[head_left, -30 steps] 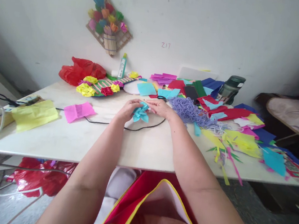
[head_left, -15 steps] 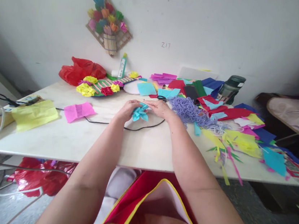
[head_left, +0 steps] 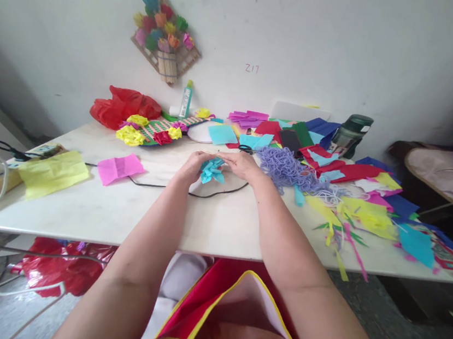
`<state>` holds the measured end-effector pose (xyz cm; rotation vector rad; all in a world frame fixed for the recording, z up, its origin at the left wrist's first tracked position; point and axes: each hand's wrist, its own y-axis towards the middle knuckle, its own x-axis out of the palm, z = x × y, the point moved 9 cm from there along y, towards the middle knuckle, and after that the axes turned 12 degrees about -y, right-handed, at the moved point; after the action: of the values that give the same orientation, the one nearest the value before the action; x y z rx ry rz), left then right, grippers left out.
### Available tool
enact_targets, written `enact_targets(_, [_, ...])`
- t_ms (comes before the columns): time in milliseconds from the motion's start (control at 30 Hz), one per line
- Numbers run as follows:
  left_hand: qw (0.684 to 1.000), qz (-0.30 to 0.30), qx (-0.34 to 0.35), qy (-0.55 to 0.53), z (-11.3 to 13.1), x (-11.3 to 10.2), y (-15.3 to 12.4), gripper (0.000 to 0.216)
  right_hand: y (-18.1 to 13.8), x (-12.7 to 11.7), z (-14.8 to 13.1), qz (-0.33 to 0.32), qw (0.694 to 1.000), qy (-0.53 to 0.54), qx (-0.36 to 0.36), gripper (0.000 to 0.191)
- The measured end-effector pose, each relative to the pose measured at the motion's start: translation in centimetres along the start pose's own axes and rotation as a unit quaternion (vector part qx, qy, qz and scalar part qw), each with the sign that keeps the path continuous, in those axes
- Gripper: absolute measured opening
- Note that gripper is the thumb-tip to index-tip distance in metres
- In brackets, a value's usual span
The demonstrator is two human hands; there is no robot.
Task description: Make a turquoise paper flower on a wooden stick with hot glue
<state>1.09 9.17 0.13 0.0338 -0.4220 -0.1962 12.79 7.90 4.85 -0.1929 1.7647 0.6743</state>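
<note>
Both my hands meet over the middle of the white table [head_left: 130, 213]. My left hand [head_left: 193, 167] and my right hand [head_left: 243, 166] are closed on a crumpled light-blue paper flower [head_left: 212, 170], pinching it from either side just above the tabletop. A black cable [head_left: 207, 192] curves on the table right under it. Purple yarn [head_left: 286, 168] lies just to the right of my right hand.
Pink paper [head_left: 119, 169] and yellow paper [head_left: 52, 173] lie at the left, with black scissors [head_left: 6, 149]. Finished paper flowers [head_left: 148, 132], a red bag [head_left: 122, 106] and a glue bottle [head_left: 185, 99] stand at the back. Coloured paper scraps [head_left: 362, 208] cover the right side.
My fingers have worked the blue paper slightly; the flower looks a little more bunched. My arms stay in the same place.
</note>
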Motion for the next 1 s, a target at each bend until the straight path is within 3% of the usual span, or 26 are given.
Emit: enact_targets(1000, [0.999, -0.003, 0.03, -0.015, -0.13, -0.67, 0.59, 0.019, -0.23, -0.1, -0.6, -0.017, 0.995, -0.099, 0.005, 0.04])
